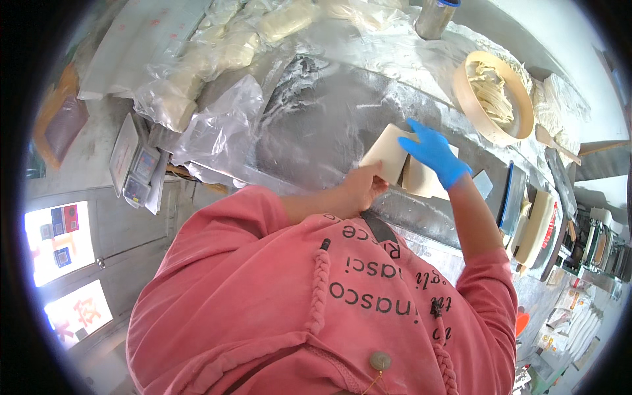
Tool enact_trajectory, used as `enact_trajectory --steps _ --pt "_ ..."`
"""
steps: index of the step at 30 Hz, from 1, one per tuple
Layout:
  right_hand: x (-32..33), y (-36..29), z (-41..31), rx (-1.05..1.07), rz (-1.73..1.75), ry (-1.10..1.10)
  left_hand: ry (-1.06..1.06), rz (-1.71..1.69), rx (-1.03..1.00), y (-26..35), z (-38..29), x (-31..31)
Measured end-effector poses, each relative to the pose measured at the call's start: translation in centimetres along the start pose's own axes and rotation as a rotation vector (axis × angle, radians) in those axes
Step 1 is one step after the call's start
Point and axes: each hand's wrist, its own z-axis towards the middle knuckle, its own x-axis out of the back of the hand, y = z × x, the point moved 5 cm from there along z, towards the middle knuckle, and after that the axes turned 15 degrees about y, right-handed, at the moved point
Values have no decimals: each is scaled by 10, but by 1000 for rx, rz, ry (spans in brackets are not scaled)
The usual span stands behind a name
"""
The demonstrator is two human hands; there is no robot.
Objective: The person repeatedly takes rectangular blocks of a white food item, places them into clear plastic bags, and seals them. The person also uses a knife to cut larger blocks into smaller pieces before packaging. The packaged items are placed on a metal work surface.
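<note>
My bare left hand [368,185] grips the lower edge of a pale slab [387,153], apparently stacked dough sheets, with the thumb on top. Just right of it, more pale dough pieces [419,177] stand or lean close together, with a dark gap between. Over them is my right hand [434,150] in a blue glove, two digits spread towards the slab; its other fingers are partly hidden. Beneath both hands lies a dark work surface [316,128] dusted with white powder.
Plastic-wrapped dough [222,54] and a clear plastic bag [227,118] lie at the upper left, above a digital scale [143,168]. A round wooden frame [461,94] holds dough strips at the upper right. A blue-edged blade [506,195] and a metal container [434,22] are also there.
</note>
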Motion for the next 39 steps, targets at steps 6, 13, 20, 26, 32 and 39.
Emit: enact_trajectory --steps 6,13,20,26,32,39 --pt "-56 -7 61 -323 37 -73 150 573 -582 101 43 15" --pt "-135 -58 49 -379 338 140 174 535 -601 157 17 82" --pt "-146 -52 36 -485 515 180 608 1058 -873 164 7 69" --pt "-127 -83 28 -615 785 112 558 1049 -797 170 -17 64" --pt "-131 -80 28 -616 836 122 157 367 -310 175 -7 62" --pt "-129 -42 14 -581 1101 -64 203 1094 -1031 196 -38 22"
